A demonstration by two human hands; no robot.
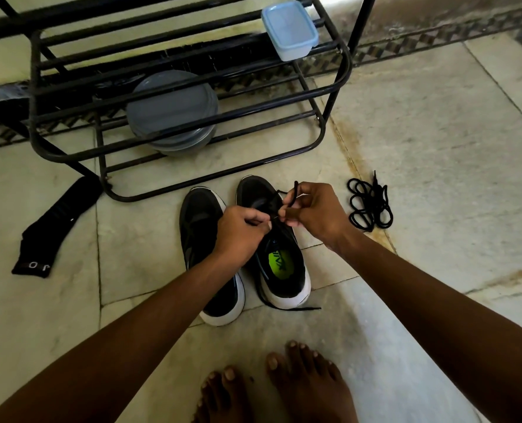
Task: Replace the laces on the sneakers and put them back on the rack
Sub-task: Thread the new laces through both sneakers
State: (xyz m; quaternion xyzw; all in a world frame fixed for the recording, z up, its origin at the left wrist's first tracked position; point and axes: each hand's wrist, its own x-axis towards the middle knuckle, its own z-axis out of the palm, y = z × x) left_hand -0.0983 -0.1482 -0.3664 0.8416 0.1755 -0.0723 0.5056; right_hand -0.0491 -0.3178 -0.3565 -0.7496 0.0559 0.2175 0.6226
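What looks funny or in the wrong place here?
A lone black sock lies on the floor left of the rack. Gray plates and a plastic box sit on the rack, where shoes belong.

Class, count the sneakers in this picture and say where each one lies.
2. The left sneaker lies on the floor before the rack. The right sneaker stands beside it, where the left hand and right hand pinch its lace. None shows on the rack.

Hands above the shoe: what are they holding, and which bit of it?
Both pinch the black lace of the sneaker: the right hand near its free end, which pokes above the fingers; the left hand lower down.
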